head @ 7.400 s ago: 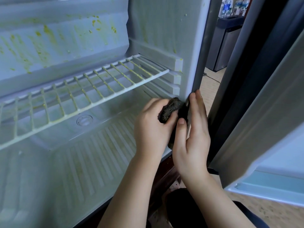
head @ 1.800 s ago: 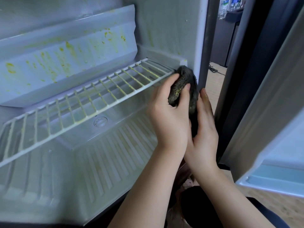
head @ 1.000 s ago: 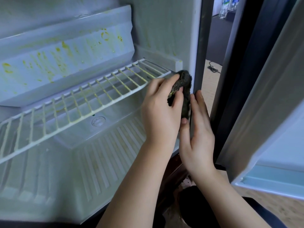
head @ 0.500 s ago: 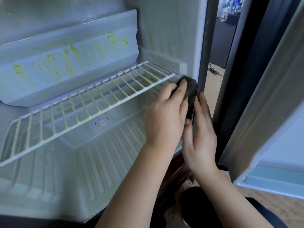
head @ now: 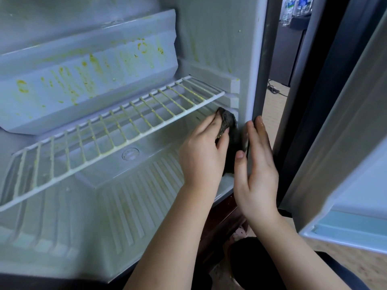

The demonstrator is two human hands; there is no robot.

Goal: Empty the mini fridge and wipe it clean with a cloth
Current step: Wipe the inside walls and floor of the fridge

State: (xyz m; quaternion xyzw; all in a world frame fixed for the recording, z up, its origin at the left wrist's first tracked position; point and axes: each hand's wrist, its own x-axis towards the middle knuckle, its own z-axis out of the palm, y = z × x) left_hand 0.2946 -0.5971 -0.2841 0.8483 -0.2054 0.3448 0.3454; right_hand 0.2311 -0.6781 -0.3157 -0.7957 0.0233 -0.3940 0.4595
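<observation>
- Step in hand: wiping. The mini fridge [head: 215,38] stands open with no food or bottles visible inside, so the emptying looks done.
- The cloth [head: 229,122], dark and wadded, sits against the right inner wall, just under the side rails [head: 234,101] at the right end of the wire shelf [head: 117,126].
- Left hand [head: 201,155]: fingers curled over the cloth, gripping it and bearing it into the wall.
- Right hand [head: 257,170]: fingers straight and together, laid along the front edge of that wall, with the thumb against the lower part of the cloth. Whether it presses or only steadies, I cannot tell.
- Fridge contents: the wire shelf only, seated in its rails and bare of items, its bars crusted yellow-green.
- The slanted back panel [head: 83,74] above the shelf carries heavy yellow-green streaks and spots. The ribbed floor [head: 125,195] shows fainter staining.
- The door [head: 345,143] hangs open to the right. Its lower tray is only partly in view, so its contents are not readable.
- Judgement: well short of finished, since most soiled surfaces remain.
- Next move calls for firm strokes along the rail grooves, then a shift left to the panel. Lifting the shelf out would likely ease access.
- Bottles [head: 297,7] stand on a distant counter, well apart from the fridge.
</observation>
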